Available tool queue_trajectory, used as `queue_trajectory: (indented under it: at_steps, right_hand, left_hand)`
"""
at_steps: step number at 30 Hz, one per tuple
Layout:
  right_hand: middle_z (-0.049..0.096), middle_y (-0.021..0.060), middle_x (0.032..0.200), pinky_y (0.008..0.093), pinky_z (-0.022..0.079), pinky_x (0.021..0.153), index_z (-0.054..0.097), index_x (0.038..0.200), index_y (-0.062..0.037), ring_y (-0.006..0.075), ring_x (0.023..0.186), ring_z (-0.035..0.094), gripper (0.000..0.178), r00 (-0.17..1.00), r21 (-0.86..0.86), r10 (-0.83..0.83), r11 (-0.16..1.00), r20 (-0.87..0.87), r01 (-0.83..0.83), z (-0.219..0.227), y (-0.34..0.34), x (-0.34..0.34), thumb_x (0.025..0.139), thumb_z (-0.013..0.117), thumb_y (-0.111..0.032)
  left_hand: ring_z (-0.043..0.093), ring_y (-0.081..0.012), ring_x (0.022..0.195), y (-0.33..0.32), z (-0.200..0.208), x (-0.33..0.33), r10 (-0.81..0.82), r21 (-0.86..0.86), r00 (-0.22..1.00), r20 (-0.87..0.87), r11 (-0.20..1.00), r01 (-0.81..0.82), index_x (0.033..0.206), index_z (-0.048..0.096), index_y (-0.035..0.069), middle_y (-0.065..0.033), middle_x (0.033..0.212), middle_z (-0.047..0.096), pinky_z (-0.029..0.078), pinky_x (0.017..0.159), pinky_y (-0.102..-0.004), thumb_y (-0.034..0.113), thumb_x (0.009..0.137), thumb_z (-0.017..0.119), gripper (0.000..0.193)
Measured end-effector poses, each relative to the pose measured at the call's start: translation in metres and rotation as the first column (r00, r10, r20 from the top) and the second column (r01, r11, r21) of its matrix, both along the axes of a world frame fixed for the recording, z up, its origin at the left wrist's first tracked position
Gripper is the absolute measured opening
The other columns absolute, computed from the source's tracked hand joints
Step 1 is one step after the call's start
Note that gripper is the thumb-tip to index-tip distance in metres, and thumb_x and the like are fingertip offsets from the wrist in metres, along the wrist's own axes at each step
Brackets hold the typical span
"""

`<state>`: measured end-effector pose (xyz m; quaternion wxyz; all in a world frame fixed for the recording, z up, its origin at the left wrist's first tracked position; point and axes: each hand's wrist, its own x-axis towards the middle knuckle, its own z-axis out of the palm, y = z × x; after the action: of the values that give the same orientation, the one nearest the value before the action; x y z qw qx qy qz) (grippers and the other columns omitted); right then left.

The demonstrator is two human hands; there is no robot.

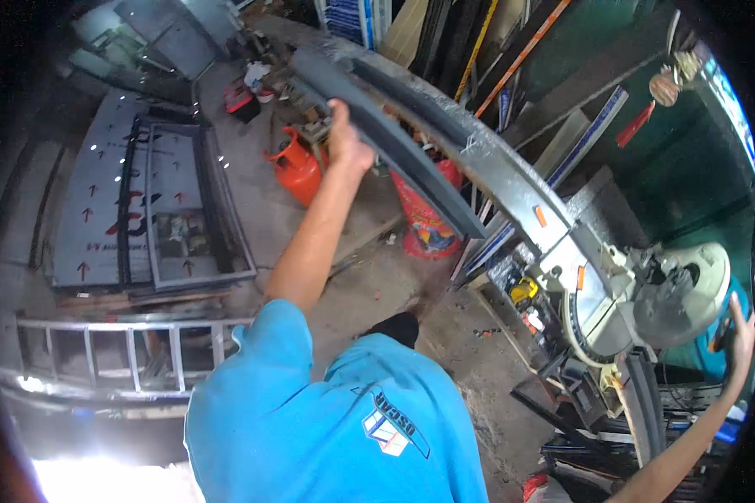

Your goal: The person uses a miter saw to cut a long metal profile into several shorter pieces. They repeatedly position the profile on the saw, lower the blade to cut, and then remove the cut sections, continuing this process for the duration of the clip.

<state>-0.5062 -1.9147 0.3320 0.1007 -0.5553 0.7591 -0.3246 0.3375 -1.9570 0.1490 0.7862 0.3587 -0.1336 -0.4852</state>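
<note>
My left hand is closed around a long dark grey metal profile, its thumb pointing up along the near side. The profile runs slantwise from upper left toward the middle, held beside a long metal saw bench. At the far right stands a mitre saw with a pale blade guard and a teal body. My right hand is at the saw's teal rear part and seems wrapped round its handle; some fingers are hidden. The near end of the profile is apart from the blade.
An orange gas cylinder and a red bucket stand on the floor beyond me. Dark window frames lean at left above a metal ladder. Offcuts pile up under the saw; long profiles stand behind the bench.
</note>
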Motion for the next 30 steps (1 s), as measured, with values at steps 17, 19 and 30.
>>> queue_trajectory:
  at_steps: [17, 19, 30]
  right_hand:
    - [0.06, 0.0058, 0.108, 0.0285, 0.046, 0.074, 0.032, 0.162, -0.009, 0.0139, 0.082, 0.055, 0.079, 0.945, 0.149, -0.312, 0.934, -0.097, 0.324, 0.029, 0.079, 0.07, 0.101, 0.067, -0.043]
    - [0.059, 0.0103, 0.127, 0.032, 0.047, 0.091, 0.033, 0.161, -0.0076, 0.0185, 0.102, 0.058, 0.077, 0.944, 0.188, -0.299, 0.928, -0.137, 0.321, 0.031, 0.081, 0.059, 0.102, 0.066, -0.043]
    - [0.043, 0.015, 0.156, 0.04, 0.031, 0.119, 0.032, 0.164, -0.0132, 0.0252, 0.139, 0.042, 0.073, 0.929, 0.208, -0.358, 0.905, -0.099, 0.371, 0.037, 0.099, 0.05, 0.104, 0.063, -0.043]
  left_hand:
    - [0.061, -0.0406, 0.126, -0.371, -0.03, 0.102, 0.117, 0.492, 0.975, 0.187, 0.849, -0.196, 0.153, 0.043, 0.004, -0.016, 0.148, 0.056, 0.051, 0.102, -0.0573, 0.062, 0.105, 0.044, 0.075]
    - [0.061, -0.0397, 0.128, -0.405, -0.073, 0.121, 0.075, 0.54, 0.975, 0.208, 0.822, -0.179, 0.153, 0.043, 0.004, -0.0166, 0.149, 0.056, 0.051, 0.102, -0.0535, 0.062, 0.105, 0.044, 0.075]
    - [0.068, -0.0362, 0.117, -0.436, -0.133, 0.171, -0.425, 0.768, 0.82, 0.383, 0.64, -0.027, 0.126, 0.062, -0.002, -0.0212, 0.122, 0.07, 0.06, 0.099, -0.0416, 0.015, 0.097, 0.063, 0.034]
